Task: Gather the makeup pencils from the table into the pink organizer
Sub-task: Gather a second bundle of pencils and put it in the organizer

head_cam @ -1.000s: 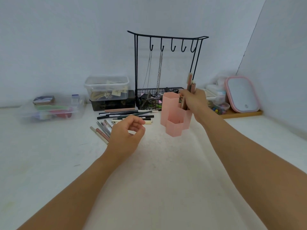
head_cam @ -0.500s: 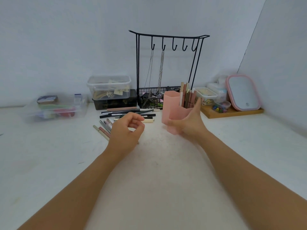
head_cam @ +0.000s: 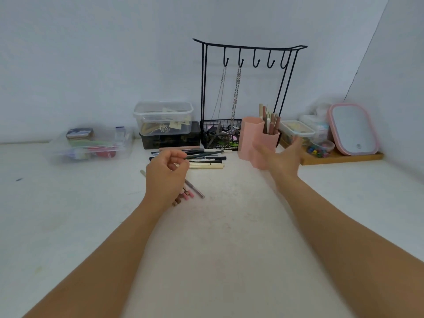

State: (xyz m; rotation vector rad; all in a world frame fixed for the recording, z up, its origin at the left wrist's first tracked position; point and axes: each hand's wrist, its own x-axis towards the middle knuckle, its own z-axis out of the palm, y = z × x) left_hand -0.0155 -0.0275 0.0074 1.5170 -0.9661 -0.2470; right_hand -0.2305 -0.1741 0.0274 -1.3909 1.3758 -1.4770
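- Toward the worktop's back edge, my pink organizer (head_cam: 249,138), hexagonal matte plastic tubes, holds upright pencils (head_cam: 270,121).
- My right hand (head_cam: 283,158) is spread open beside it.
- My left hand (head_cam: 166,177), loosely curled, empty, hovers over slim loose pencils (head_cam: 204,160).

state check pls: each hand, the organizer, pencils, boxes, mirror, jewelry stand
left hand: loosely curled, holds nothing, above loose pencils
right hand: open, blurred, beside organizer
pink organizer: upright, one compartment holds pencils
pencils on table: lying flat, ungathered
clear lidded box: closed, stacked on dark box
pink mirror: propped upright
jewelry stand: upright, two chains hanging
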